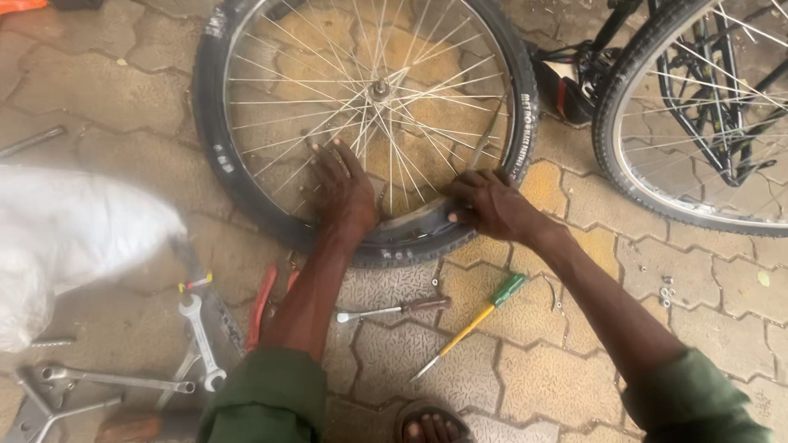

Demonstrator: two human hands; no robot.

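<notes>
The bicycle wheel (369,107) lies flat on the paved floor (558,377), and both hands work at its near edge. The left hand (345,193) is spread open and presses on the spokes and rim. The right hand (492,205) has its fingers closed around the tyre (410,238), pulling it at the rim.

A finger may be pinched between tyre and rim if the tyre snaps back, and the thin spokes could hurt the open palm. The screwdriver (476,324) and the small washers (666,291) lie near and may be kicked away.

Whether an inner tube is inside cannot be seen. The white object (74,238) at the left is blurred, and the second wheel (706,115) is cut off.
</notes>
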